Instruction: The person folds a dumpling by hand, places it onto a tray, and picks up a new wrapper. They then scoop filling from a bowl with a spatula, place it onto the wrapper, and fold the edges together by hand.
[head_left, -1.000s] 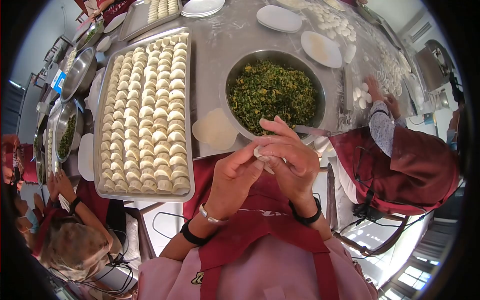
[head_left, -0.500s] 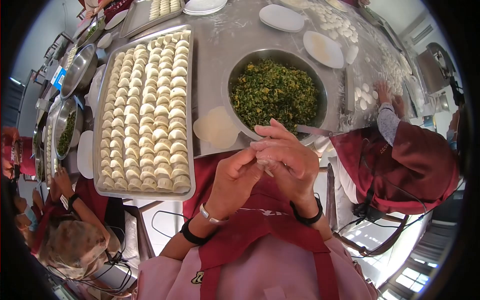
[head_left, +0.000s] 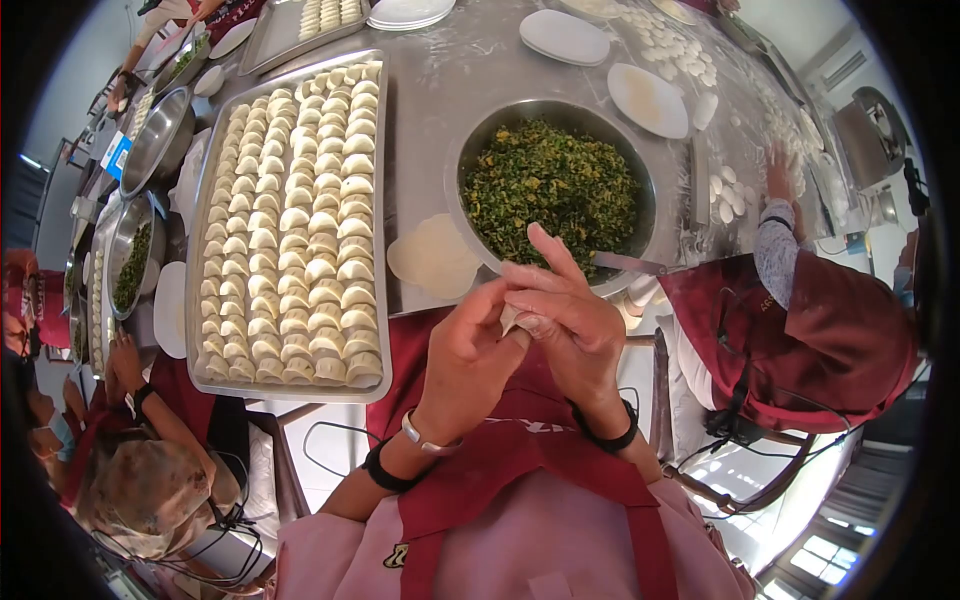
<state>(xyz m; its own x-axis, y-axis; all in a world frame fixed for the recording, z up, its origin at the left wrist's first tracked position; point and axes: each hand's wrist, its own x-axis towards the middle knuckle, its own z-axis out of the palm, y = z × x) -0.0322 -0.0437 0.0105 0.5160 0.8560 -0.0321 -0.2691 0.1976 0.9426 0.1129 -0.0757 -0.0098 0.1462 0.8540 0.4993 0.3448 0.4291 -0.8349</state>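
Observation:
Between my two hands is a small pale dumpling (head_left: 520,322), mostly hidden by the fingers. My left hand (head_left: 470,345) pinches it from the left, thumb against its edge. Wrapped round its other side is my right hand (head_left: 575,330), with one or two fingers raised. Just beyond them stands a metal bowl (head_left: 470,240) of chopped green and yellow filling (head_left: 550,180), a flat-handled utensil (head_left: 625,262) resting over its rim. Round dough wrappers (head_left: 435,257) lie to the left of the bowl. A large tray (head_left: 388,200) holds rows of folded dumplings (head_left: 295,220).
White plates (head_left: 565,38) and a plate with wrappers (head_left: 648,100) sit behind the bowl. At right, a co-worker's hand (head_left: 780,175) is on the floury table near dough pieces (head_left: 730,195). Metal bowls (head_left: 160,145) line the left side, where another person (head_left: 150,490) sits.
My hands have shifted slightly left, and more of the dumpling shows between them. The co-worker's hand on the right has moved on the table.

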